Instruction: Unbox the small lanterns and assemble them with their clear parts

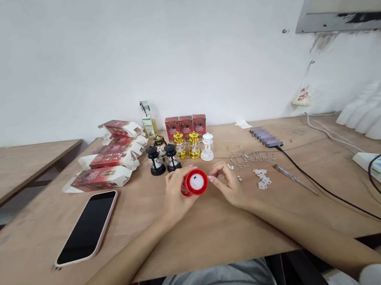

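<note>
Over the near edge of the table (208,245), a red toy lantern (195,182) is held on its side, long axis pointing away, white-centred base turned to the camera. The grip of the left hand (174,193) is closed round its body. The right hand (231,188) is poised just right of the base, fingertips pinched, with any contents not discernible.

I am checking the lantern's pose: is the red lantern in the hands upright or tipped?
Tipped. The left hand holds the red lantern sideways, its round end with a white centre facing the camera.
</note>
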`<action>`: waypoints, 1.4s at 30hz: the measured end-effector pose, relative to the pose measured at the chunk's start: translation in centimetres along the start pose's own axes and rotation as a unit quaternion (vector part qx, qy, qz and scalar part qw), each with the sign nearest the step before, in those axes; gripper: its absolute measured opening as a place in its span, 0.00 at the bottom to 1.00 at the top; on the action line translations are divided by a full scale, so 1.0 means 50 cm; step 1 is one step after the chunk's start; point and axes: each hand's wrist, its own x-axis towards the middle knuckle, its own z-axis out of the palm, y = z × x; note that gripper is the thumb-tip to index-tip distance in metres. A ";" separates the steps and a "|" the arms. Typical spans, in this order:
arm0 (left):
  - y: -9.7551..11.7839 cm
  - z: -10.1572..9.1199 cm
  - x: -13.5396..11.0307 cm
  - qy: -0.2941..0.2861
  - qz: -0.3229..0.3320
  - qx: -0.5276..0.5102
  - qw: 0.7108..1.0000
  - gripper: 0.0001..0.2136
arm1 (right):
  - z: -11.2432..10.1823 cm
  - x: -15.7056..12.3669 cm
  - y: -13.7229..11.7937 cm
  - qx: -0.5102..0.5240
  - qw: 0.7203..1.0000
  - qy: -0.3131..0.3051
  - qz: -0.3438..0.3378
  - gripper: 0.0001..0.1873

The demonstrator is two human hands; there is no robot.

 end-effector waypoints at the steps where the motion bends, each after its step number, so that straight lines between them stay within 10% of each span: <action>1: -0.003 -0.001 -0.001 -0.003 0.028 0.029 0.999 0.16 | 0.000 -0.002 -0.006 -0.024 0.999 0.001 -0.023 0.04; 12: -0.007 0.004 -0.015 -0.031 0.131 0.137 0.981 0.21 | 0.014 -0.015 -0.015 -0.243 0.956 -0.030 -0.163 0.06; 25: 0.004 0.016 -0.016 -0.047 0.088 0.158 0.982 0.22 | 0.018 -0.002 0.012 -0.262 0.931 0.006 -0.255 0.09; 34: -0.027 -0.002 -0.002 -0.029 0.027 0.193 0.980 0.19 | -0.107 0.065 0.110 -0.319 0.932 -0.114 0.127 0.09; 42: -0.029 0.007 -0.009 -0.068 0.036 0.188 0.979 0.20 | -0.122 0.067 0.129 -0.356 0.914 -0.073 0.182 0.08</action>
